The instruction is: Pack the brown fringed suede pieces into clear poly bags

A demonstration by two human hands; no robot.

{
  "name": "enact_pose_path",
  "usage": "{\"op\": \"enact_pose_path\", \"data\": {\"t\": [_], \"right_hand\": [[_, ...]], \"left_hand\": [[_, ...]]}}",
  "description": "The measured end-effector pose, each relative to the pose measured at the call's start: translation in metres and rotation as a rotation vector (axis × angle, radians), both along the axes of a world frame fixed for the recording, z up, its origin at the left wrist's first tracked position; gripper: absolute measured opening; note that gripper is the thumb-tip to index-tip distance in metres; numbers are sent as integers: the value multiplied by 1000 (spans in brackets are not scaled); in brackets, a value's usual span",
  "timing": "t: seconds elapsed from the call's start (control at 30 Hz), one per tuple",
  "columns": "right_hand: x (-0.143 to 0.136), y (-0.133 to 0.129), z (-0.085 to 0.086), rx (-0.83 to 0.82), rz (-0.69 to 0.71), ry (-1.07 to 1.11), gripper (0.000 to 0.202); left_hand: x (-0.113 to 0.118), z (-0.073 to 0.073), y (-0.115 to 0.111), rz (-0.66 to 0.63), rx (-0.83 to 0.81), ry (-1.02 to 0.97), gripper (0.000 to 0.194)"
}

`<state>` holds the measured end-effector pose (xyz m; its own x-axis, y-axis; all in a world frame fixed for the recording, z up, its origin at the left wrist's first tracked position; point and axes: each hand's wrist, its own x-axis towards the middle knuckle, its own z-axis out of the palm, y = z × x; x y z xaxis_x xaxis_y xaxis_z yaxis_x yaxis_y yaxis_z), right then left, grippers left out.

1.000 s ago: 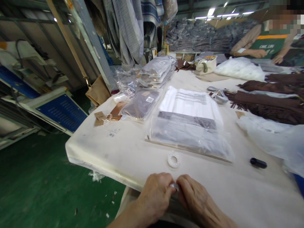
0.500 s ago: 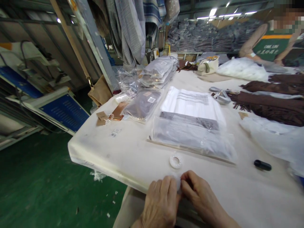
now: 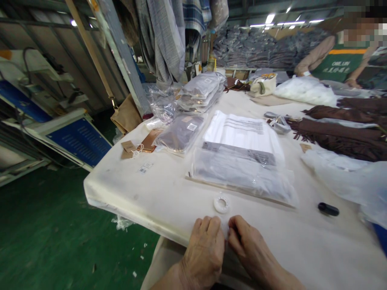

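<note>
At the desk's (image 3: pixel 121 189) near edge, a small translucent piece (image 3: pixel 225 226) is apparently pinched between the curled left hand (image 3: pixel 204 250) and right hand (image 3: pixel 252 246). Fine separating seems underway; a steady fingertip hold is called for.

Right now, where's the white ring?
Head view, right of centre: the white ring lies on the table just beyond the left hand and right hand, short of the clear bag.

The green apron (image 3: pixel 339 67) seems to read "OMLUN" above blurred characters.
</note>
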<state>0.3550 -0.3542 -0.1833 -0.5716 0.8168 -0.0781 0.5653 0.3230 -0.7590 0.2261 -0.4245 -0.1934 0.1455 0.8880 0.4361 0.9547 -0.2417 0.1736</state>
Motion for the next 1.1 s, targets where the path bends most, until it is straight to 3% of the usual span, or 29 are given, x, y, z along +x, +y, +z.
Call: {"op": "enact_pose_path", "data": {"t": [0.13, 0.27, 0.37, 0.43, 0.53, 0.73, 1.03, 1.1], "right_hand": [[6, 7, 3, -65, 108, 26, 13], [8, 14, 14, -374, 83, 127, 12], [6, 14, 18, -623, 12, 281, 16], [3, 10, 17, -707, -38, 361, 24], [0, 2, 13, -618, -91, 393, 31], [0, -3, 9, -344, -70, 263, 30], [7, 1, 17, -278, -10, 208, 24], [5, 0, 19, -336, -18, 195, 25]], "left_hand": [[-14, 5, 0, -75, -184, -179, 13], [-21, 16, 2, -69, -356, -467, 9], [-23, 22, 2, -57, -398, -607, 8], [-24, 23, 2, -41, -399, -649, 6], [-23, 22, 1, -20, -392, -672, 6], [-19, 23, -2, 4, -369, -750, 5], [-16, 34, 6, 60, -539, -1151, 17], [-14, 34, 8, 92, -583, -1216, 15]]}}
